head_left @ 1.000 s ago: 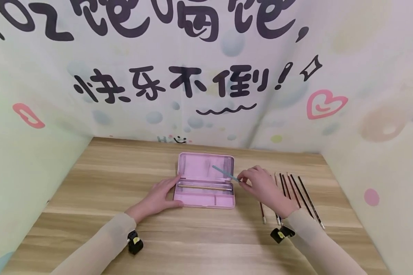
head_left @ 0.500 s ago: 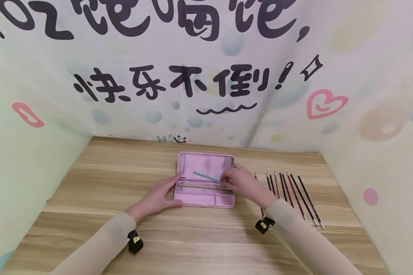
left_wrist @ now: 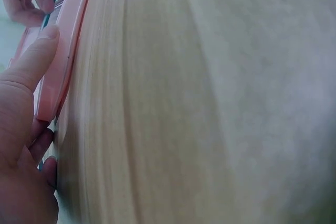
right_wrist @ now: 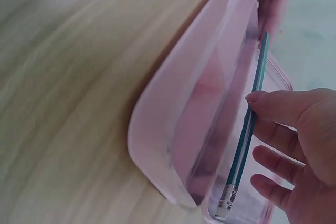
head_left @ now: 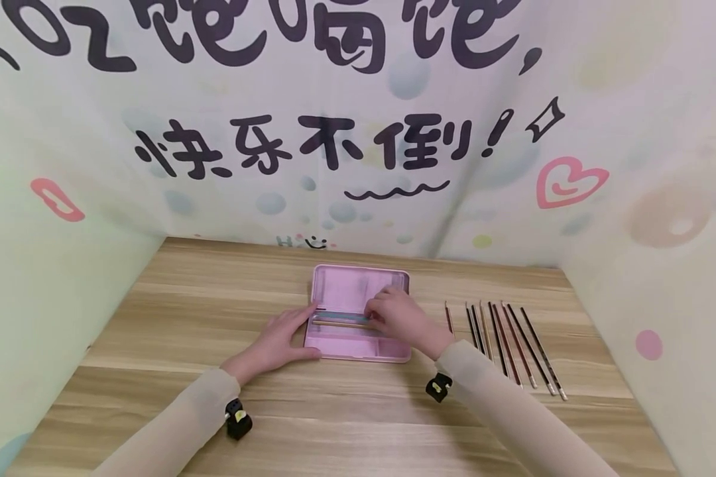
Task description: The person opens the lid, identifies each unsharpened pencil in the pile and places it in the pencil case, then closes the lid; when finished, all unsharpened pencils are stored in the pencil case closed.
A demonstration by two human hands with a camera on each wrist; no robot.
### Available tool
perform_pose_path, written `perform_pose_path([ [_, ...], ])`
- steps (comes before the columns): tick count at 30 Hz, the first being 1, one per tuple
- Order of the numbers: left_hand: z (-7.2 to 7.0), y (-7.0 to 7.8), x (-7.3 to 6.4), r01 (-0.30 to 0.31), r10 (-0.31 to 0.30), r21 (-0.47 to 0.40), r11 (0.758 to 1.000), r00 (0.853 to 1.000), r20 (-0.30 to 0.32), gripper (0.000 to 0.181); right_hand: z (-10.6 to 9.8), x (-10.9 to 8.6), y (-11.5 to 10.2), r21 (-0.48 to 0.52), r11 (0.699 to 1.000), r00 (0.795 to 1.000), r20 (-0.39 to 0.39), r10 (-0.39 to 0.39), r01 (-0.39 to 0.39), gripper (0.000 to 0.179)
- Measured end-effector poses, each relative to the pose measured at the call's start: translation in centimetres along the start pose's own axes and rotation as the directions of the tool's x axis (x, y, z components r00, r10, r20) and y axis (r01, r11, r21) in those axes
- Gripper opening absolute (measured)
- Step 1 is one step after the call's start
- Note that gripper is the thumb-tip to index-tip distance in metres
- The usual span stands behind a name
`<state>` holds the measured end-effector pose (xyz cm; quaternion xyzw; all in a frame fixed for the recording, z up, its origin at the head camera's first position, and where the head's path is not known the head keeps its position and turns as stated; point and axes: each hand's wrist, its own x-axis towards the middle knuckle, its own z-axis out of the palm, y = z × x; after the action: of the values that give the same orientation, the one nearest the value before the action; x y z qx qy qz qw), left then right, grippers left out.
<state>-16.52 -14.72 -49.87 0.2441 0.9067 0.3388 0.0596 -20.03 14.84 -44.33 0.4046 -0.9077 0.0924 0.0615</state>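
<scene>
Head view: the right hand point(head_left: 396, 318) is gripping a teal pencil point(right_wrist: 241, 153) between thumb and fingertips, holding it lengthwise over the far compartment point(head_left: 347, 331) of the pink pencil case point(head_left: 358, 359). The left hand point(head_left: 277, 341) is holding the case end nearest to it, the thumb reaching over the near corner and the fingers lying along the outer end. The lid point(head_left: 341, 285) is lying folded back beyond both hands.

Progress, judged from the layout: loading of the pencils is apparently at an early stage.

Done: the case is lying opened between the hands. One gold-toned pencil point(head_left: 334, 322) is lying in the far compartment, just nearer the person than the teal pencil and running under the right hand.

Under way: the teal pencil is apparently awaiting release. Whether it is touching the compartment floor cannot be told.

Left: about nine loose pencils point(head_left: 531, 349) are lying roughly side by side on the worktop point(head_left: 334, 424), to the right of the right hand; the right sleeve point(head_left: 501, 391) is covering some near ends. If all are belonging in the case, most of the loading is outstanding.
</scene>
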Motion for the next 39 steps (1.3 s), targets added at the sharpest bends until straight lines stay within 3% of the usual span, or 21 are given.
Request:
perform_pose_path([
  [13, 0.0, 0.1, 0.0, 0.009, -0.009, -0.007, 1.000, 1.000, 0.009, 0.098, 1.4, 0.8, -0.6, -0.057, 0.998, 0.998, 0.046, 0.042, -0.039, 0.006],
  [27, 0.1, 0.0, 0.2, 0.020, -0.020, 0.000, 1.000, 1.000, 0.008, 0.098, 1.9, 0.8, -0.5, -0.114, 0.993, 1.000, 0.009, 0.008, -0.007, 0.008],
  [39, 0.0, 0.1, 0.1, 0.010, -0.010, 0.003, 1.000, 1.000, 0.000, 0.098, 1.3, 0.2, -0.3, -0.106, 0.994, 1.000, -0.023, 0.008, -0.011, 0.003],
])
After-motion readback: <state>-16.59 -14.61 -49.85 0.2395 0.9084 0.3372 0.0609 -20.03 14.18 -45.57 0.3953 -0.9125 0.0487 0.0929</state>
